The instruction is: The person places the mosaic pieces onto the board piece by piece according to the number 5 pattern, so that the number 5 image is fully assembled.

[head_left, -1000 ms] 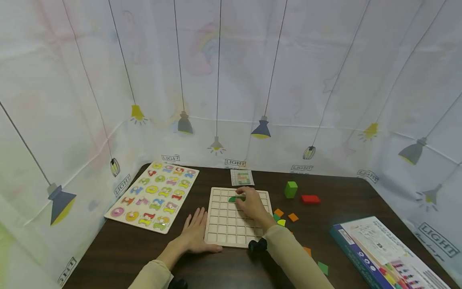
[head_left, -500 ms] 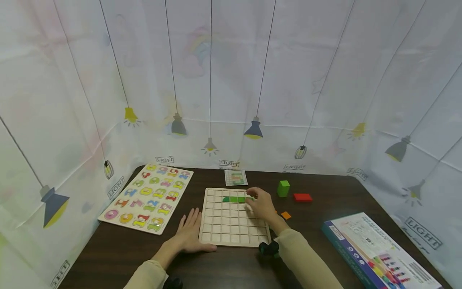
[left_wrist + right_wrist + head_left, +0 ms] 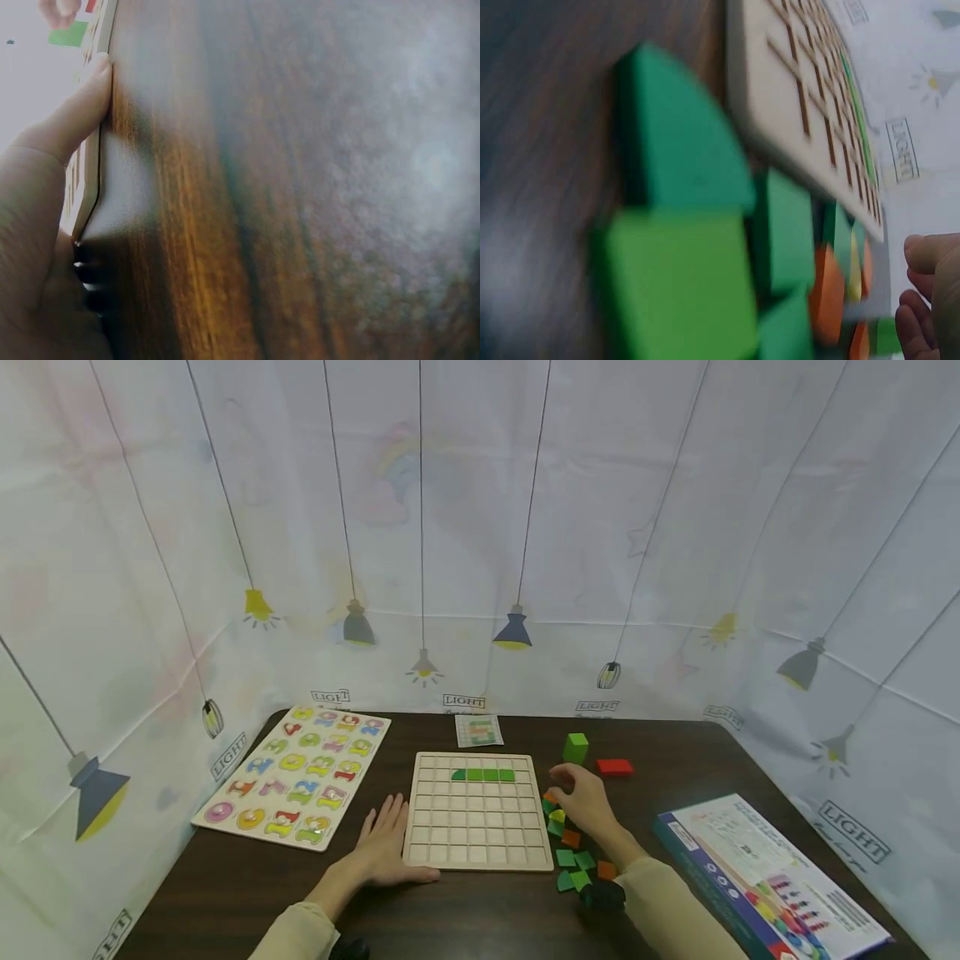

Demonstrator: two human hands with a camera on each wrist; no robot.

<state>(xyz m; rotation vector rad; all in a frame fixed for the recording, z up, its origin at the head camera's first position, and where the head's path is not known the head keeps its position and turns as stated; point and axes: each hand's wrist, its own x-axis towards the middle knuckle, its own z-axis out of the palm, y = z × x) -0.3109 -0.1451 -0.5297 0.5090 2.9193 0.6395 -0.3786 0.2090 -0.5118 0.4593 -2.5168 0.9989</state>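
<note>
My left hand (image 3: 384,850) lies flat with spread fingers at the left side of a pale wooden grid board (image 3: 477,829). In the left wrist view its thumb (image 3: 82,105) touches the board's edge. A row of green pieces (image 3: 483,775) sits in the board's upper part, a rounded dark green one at its left end. Right of the board, my right hand (image 3: 591,800) hovers by a cluster of small green, yellow and orange pieces. Its thumb and forefinger are bent apart, with nothing visible between them. Close to the right wrist camera are a rounded dark green piece (image 3: 686,135) and a light green piece (image 3: 682,289).
A number puzzle board (image 3: 292,777) lies at the left. Behind the grid board is a pattern card (image 3: 478,731). A green block (image 3: 575,748) and a red block (image 3: 615,767) stand at the back right, and a flat box (image 3: 772,877) occupies the right side.
My right hand has moved off the board to the loose pieces at its right, leaving the green row behind. My left hand stays at the board's side. The head view has turned slightly right.
</note>
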